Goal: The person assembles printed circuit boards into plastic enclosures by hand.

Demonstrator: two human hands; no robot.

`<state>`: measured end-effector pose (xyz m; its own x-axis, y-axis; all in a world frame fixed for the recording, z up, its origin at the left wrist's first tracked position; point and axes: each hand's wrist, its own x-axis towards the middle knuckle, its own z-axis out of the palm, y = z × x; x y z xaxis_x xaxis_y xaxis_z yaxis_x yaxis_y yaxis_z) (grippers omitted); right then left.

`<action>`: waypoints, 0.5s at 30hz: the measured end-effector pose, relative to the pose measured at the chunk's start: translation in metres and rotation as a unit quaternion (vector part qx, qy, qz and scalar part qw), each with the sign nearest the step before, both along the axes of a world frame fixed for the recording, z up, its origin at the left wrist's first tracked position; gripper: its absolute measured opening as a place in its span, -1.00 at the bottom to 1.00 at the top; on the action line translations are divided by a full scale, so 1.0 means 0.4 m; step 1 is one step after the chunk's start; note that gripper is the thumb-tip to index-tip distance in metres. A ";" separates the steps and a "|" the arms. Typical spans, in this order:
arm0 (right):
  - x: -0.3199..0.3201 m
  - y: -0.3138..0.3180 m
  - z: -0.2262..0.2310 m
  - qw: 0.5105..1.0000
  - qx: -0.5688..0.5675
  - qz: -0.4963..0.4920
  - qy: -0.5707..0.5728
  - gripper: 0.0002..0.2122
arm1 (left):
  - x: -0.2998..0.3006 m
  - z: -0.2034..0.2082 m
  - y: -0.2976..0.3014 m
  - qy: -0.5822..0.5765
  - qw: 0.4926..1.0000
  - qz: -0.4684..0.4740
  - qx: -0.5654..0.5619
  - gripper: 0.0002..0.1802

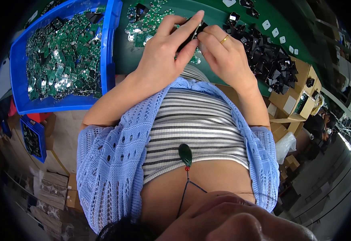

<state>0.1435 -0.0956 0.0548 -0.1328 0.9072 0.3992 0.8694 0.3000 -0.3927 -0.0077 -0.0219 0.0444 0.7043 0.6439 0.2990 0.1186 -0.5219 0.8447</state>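
My left hand point(163, 52) holds a small black plastic piece point(184, 43) in front of my chest, its fingers and thumb closed on it. From the other side, my right hand point(229, 56), with a ring on one finger, pinches the same piece near its end. My fingers cover most of it, so its full shape is hidden. Loose green circuit boards point(153, 16) lie on the green work surface point(207, 7) just beyond my left hand. To the right of my right hand is a heap of black plastic housings point(270, 56).
A blue bin point(108, 52) full of green circuit boards point(63, 60) stands at the left. Small white square pieces point(266, 25) lie along the far right. An open cardboard box point(300, 76) sits at the right edge, and a smaller blue bin point(43, 150) stands lower left.
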 end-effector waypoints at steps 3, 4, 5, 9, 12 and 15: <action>0.018 0.002 -0.025 0.992 -0.003 0.013 0.123 -0.81 | 0.000 -0.007 -0.004 -0.060 0.963 -0.018 -0.263 -0.52; 0.009 -0.006 -0.027 0.992 -0.003 0.013 0.123 -0.81 | 0.000 -0.015 -0.004 -0.081 0.951 -0.016 -0.299 -0.53; -0.008 -0.018 -0.027 0.965 -0.042 -0.049 0.255 -0.76 | 0.000 -0.018 -0.004 -0.101 0.937 -0.013 -0.334 -0.54; -0.047 -0.039 -0.031 0.836 -0.134 -0.125 0.517 -0.57 | 0.001 -0.018 -0.001 -0.097 0.942 -0.004 -0.321 -0.54; -0.063 -0.036 -0.031 0.774 -0.171 -0.130 0.596 -0.55 | 0.004 -0.021 -0.002 -0.075 0.962 -0.013 -0.263 -0.54; -0.064 -0.030 -0.028 0.760 -0.190 -0.154 0.602 -0.57 | 0.004 -0.012 -0.003 -0.041 0.982 -0.015 -0.183 -0.54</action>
<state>0.1178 -0.1077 0.0437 0.3644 0.9010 -0.2355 -0.1835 -0.1784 -0.9667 -0.0061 -0.0229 0.0395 0.7083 0.6975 0.1084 0.0310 -0.1841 0.9824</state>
